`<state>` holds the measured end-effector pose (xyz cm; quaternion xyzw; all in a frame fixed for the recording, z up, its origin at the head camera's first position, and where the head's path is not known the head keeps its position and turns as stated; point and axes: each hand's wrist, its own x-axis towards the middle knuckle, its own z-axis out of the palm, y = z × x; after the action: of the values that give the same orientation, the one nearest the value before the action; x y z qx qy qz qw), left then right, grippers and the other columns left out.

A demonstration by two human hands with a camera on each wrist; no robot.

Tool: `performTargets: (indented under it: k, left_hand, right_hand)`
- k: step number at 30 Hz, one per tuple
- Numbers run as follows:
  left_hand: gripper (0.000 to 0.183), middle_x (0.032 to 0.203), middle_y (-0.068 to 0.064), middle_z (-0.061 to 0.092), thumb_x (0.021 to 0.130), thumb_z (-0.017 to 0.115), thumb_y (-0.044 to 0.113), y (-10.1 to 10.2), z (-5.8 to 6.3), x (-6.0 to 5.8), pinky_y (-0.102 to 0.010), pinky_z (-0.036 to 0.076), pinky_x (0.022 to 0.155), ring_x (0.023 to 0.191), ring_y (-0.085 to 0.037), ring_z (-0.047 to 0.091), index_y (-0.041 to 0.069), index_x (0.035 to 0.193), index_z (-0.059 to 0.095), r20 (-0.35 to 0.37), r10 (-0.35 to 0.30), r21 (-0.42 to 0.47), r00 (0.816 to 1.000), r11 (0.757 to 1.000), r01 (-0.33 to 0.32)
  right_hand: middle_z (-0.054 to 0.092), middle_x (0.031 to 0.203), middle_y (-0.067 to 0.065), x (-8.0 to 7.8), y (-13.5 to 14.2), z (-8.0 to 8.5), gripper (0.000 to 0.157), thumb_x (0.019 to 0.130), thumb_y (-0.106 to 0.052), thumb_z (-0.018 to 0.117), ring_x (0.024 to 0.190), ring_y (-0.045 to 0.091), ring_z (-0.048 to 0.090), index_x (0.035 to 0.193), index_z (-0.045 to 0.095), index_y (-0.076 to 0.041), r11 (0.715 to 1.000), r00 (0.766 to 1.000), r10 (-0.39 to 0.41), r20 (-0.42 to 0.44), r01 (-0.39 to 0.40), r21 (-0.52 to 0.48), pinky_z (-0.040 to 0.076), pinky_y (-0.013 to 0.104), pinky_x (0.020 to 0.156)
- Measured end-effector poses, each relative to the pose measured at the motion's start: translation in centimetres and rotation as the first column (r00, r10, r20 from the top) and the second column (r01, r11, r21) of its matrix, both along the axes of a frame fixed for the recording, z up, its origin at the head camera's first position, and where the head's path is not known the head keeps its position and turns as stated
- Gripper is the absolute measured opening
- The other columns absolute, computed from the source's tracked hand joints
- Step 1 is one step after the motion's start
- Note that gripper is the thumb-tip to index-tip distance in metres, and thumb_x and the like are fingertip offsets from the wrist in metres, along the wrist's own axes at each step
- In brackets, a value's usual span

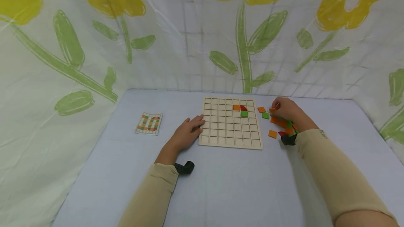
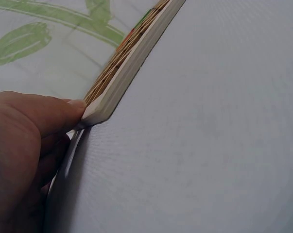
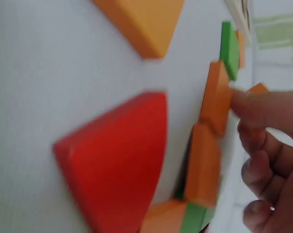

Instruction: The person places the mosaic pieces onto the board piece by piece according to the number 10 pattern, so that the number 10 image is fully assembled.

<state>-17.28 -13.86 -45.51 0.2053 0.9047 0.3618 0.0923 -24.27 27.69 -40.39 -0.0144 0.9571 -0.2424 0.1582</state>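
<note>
A pale wooden grid board (image 1: 225, 146) lies flat on the table. My left hand (image 1: 186, 134) rests at its left edge, fingers loosely extended; in the left wrist view the thumb (image 2: 63, 114) touches the board's corner. Three pieces sit in the upper right cells: an orange square (image 1: 236, 107), a red rounded piece (image 1: 243, 108) and a green square (image 1: 244, 114). Right of the board, my right hand (image 1: 287, 109) pinches an orange square tile (image 3: 259, 89) between thumb and fingers. Below it spread loose orange, green and red tiles, partly hidden by the hand and wrist.
A small pattern card (image 1: 149, 123) with coloured squares lies left of the board. Stray orange (image 1: 261, 109) and green (image 1: 266, 115) tiles lie between board and pile, with another orange tile (image 1: 273, 134) nearer me. A flower-printed curtain (image 1: 189, 45) hangs behind the table.
</note>
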Motion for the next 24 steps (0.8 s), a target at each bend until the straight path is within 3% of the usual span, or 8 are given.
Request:
performTargets:
  k: [4, 9, 14, 18, 21, 24]
  left_hand:
    - [0.044, 0.159, 0.008, 0.032, 0.103, 0.053, 0.025, 0.0, -0.1, 0.0, -0.033, 0.008, 0.127, 0.149, -0.012, 0.026, 0.014, 0.146, 0.050, 0.009, 0.007, 0.003, 1.000, 1.000, -0.007]
    - [0.044, 0.159, 0.009, 0.032, 0.103, 0.053, 0.026, 0.0, 0.0, 0.0, -0.032, 0.008, 0.127, 0.149, -0.011, 0.026, 0.015, 0.145, 0.050, 0.020, 0.018, 0.009, 1.000, 1.000, -0.018]
    - [0.045, 0.159, 0.009, 0.031, 0.103, 0.053, 0.027, -0.2, -0.1, 0.1, -0.033, 0.008, 0.127, 0.149, -0.011, 0.026, 0.015, 0.146, 0.050, 0.020, 0.026, 0.003, 0.999, 1.000, -0.026]
    - [0.045, 0.159, 0.009, 0.032, 0.103, 0.053, 0.027, -0.3, -0.2, 0.1, -0.034, 0.008, 0.127, 0.148, -0.011, 0.026, 0.015, 0.146, 0.050, 0.017, 0.032, 0.004, 0.999, 0.999, -0.032]
    - [0.044, 0.159, 0.009, 0.032, 0.103, 0.053, 0.026, -0.2, -0.1, 0.1, -0.033, 0.008, 0.127, 0.148, -0.011, 0.027, 0.015, 0.145, 0.050, 0.015, 0.025, 0.009, 1.000, 1.000, -0.025]
    - [0.044, 0.159, 0.008, 0.032, 0.103, 0.053, 0.027, -0.1, 0.1, 0.1, -0.033, 0.008, 0.127, 0.149, -0.012, 0.026, 0.014, 0.145, 0.050, 0.011, 0.018, 0.010, 1.000, 1.000, -0.019]
  right_hand:
    - [0.062, 0.109, 0.017, 0.6, -0.8, 0.5, 0.019, 0.092, -0.022, 0.068, 0.089, 0.030, 0.056, 0.103, 0.064, -0.007, 0.999, 0.998, -0.030, -0.059, 0.029, -0.023, 0.050, 0.034, 0.070]
    - [0.062, 0.126, 0.019, 1.6, -2.8, 1.4, 0.031, 0.096, -0.027, 0.063, 0.109, 0.033, 0.056, 0.121, 0.067, -0.008, 0.982, 0.993, -0.104, -0.063, 0.093, -0.167, 0.052, 0.041, 0.086]
    - [0.060, 0.125, 0.014, 2.8, -4.8, 1.2, 0.038, 0.095, -0.034, 0.065, 0.108, 0.030, 0.052, 0.124, 0.067, -0.010, 0.929, 0.982, -0.189, -0.014, 0.174, -0.326, 0.049, 0.034, 0.083]
    - [0.061, 0.127, 0.014, 3.7, -6.3, 0.4, 0.041, 0.094, -0.038, 0.066, 0.112, 0.030, 0.051, 0.123, 0.067, -0.010, 0.900, 0.977, -0.214, 0.013, 0.203, -0.386, 0.047, 0.037, 0.090]
    - [0.062, 0.125, 0.014, 4.1, -7.0, -0.3, 0.043, 0.093, -0.039, 0.067, 0.111, 0.029, 0.052, 0.124, 0.067, -0.010, 0.907, 0.981, -0.194, 0.015, 0.186, -0.379, 0.046, 0.037, 0.093]
    - [0.064, 0.113, 0.012, 4.3, -7.3, -0.9, 0.041, 0.091, -0.038, 0.070, 0.102, 0.028, 0.053, 0.122, 0.067, -0.012, 0.914, 0.985, -0.173, -0.004, 0.159, -0.374, 0.047, 0.034, 0.087]
